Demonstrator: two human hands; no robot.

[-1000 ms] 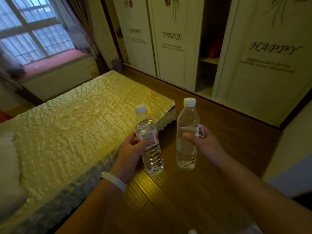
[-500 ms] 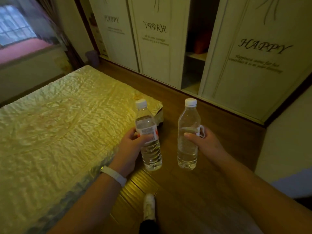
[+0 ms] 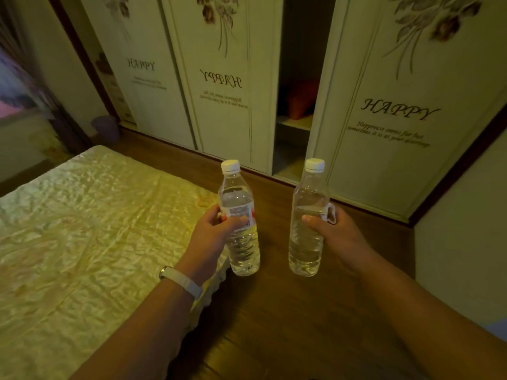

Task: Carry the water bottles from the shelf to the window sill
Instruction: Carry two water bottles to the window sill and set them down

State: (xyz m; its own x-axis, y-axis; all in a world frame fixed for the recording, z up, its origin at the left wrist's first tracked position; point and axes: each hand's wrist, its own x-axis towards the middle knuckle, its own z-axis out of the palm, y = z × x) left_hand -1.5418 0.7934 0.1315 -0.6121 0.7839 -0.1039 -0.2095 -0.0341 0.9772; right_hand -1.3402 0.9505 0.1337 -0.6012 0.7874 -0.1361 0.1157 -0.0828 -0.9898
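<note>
My left hand (image 3: 211,237) grasps a red-labelled clear plastic water bottle (image 3: 242,249), my right hand (image 3: 340,237) a second clear plastic water bottle (image 3: 304,252). Both are upright. The pinkish window sill (image 3: 13,113) lies at ten o'clock, nearer my left.

Two clear glossy plastic bottles (image 3: 241,229) (image 3: 307,226); shiny, crinkled satin bedspread (image 3: 82,229) at left; polished wood floor (image 3: 288,311) below.

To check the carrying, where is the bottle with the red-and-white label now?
Head view, left of centre: the labelled bottle is held in the left hand, over the bed corner, left of the other bottle in the right hand.
</note>
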